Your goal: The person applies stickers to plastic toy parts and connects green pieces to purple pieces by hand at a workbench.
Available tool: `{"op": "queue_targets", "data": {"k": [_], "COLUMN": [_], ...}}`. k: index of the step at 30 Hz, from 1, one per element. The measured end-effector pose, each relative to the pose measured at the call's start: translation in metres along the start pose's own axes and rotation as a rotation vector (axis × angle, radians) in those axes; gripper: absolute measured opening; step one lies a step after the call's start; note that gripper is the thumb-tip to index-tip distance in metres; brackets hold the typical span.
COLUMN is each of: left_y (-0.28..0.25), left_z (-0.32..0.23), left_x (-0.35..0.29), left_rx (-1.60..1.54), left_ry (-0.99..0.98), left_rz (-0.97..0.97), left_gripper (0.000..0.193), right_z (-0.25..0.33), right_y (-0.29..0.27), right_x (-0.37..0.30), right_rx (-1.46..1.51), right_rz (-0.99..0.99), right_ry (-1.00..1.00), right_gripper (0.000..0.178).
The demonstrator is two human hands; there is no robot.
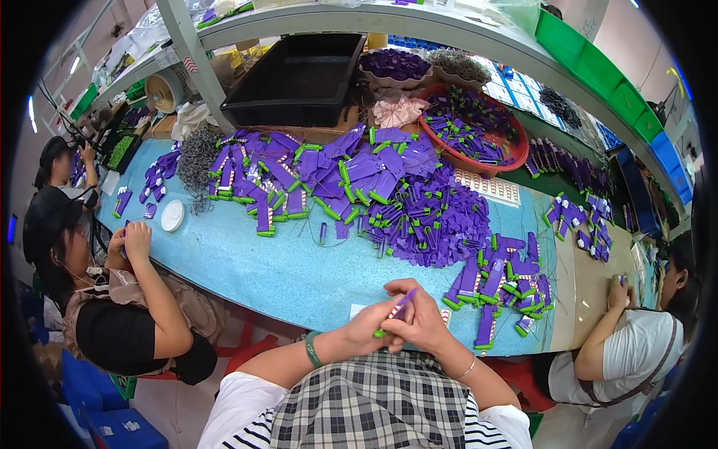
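Observation:
My left hand (368, 327) and my right hand (420, 323) meet in front of my checked apron, at the table's near edge. Between them they grip a slim purple plastic piece (404, 303) with a green end and a red-and-white striped strip; the fingers hide part of it. Just past my hands, a dense heap of small purple parts (449, 217) lies on the blue table (299, 277). To my right sits a pile of purple pieces with green ends (490, 277). A larger pile of similar pieces (277, 168) spreads across the far left of the table.
Farther back stand a black tray (295, 82) and a red basket (516, 146) of purple parts. A striped sticker sheet (490, 187) lies near the basket. Grey wire pieces (198, 161) are heaped at left, near a white lid (173, 215). Co-workers sit on both sides.

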State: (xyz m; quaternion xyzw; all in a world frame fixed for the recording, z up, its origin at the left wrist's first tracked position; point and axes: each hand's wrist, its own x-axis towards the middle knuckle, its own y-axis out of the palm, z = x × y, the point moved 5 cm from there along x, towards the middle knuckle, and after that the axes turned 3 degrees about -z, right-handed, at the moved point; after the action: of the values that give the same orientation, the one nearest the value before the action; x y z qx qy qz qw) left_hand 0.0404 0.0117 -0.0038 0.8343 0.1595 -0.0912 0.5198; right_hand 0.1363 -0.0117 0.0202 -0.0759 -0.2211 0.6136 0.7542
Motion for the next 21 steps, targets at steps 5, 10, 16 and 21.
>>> {"op": "queue_targets", "data": {"k": [5,10,16,21], "left_y": [0.005,0.008,0.049,0.049], "left_z": [0.015,-0.016,-0.077,-0.062], "left_x": [0.005,-0.002,-0.039,-0.043], "left_rx": [-0.148,0.422,1.807,1.984], "left_ry": [-0.194,0.147,1.438,1.632], "left_rz": [0.248,0.138,-0.085,0.064], "left_gripper": [0.029,0.032,0.02,0.022], "right_z": [0.004,-0.003,-0.013,-0.006], "right_y": [-0.008,-0.011,-0.018,-0.013], "right_x": [-0.003,-0.005,-0.005,-0.001], "right_rx": [0.187,0.782,0.907,0.971], "right_rz": [-0.029,0.028,-0.009,0.017], "right_ry": [0.138,0.315,0.415,0.488], "right_gripper": [0.031,0.04,0.033,0.013]}}
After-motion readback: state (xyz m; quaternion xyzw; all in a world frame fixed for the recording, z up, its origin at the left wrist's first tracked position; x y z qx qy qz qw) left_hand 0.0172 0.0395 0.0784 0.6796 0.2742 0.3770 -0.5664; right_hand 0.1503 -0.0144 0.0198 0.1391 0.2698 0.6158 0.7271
